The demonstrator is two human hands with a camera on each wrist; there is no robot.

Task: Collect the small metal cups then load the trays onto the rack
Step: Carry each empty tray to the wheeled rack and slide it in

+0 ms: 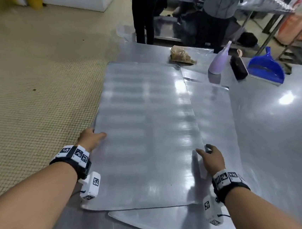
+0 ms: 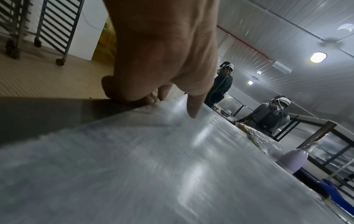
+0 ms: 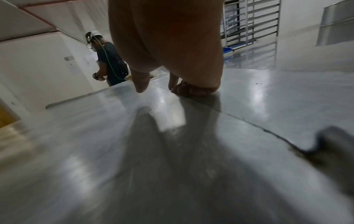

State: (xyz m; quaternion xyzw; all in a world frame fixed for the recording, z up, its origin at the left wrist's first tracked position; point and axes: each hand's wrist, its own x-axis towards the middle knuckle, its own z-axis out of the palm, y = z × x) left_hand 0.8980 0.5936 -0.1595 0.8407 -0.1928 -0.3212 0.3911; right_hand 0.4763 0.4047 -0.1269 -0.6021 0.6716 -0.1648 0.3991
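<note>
Left fingers (image 1: 86, 130) curled under the top tray (image 1: 144, 132), tips hidden at nine o'clock. Right hand (image 1: 212, 158) over that tray's three o'clock edge, grip unclear. Lower tray (image 1: 217, 120) mostly covered, one corner only at six o'clock. Two people (image 1: 143, 12) at twelve o'clock, cut off above the waist by the frame. Rack (image 2: 55, 25) at eleven o'clock in the left wrist view, top cropped. Tray surface smeared by motion blur in both wrist views. Dark round blur (image 3: 333, 145) at four o'clock in the right wrist view, unidentifiable.
</note>
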